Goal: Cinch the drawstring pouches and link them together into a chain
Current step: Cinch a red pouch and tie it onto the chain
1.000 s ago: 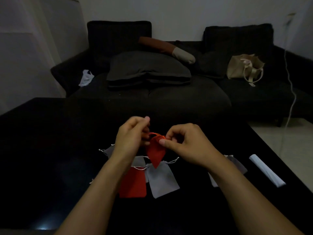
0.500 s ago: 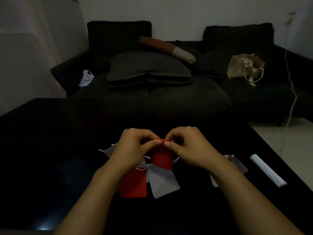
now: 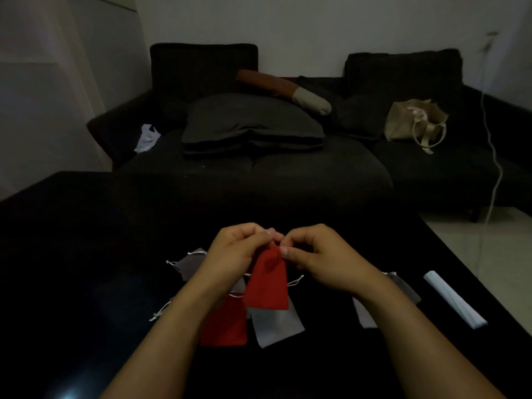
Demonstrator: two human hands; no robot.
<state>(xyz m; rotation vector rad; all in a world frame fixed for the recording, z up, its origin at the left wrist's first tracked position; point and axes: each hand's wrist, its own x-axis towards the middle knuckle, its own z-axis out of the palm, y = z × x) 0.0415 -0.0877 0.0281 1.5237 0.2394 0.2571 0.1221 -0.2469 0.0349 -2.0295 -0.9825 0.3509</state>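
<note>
Red fabric drawstring pouch (image 3: 269,283) hangs pinched at its mouth by both hands, left hand (image 3: 236,254) and right hand (image 3: 319,257), mid-cinch; next, likely, linking to pouches at six o'clock.

Pouches (image 3: 276,326) lie on the table (image 3: 86,254); sofa (image 3: 259,168) behind; roll (image 3: 454,303) at right.

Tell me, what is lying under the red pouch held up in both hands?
Beneath the held red pouch lie a pale grey pouch and another red pouch on the black table. Their tops and cords are mostly covered by it and the hands.
</note>
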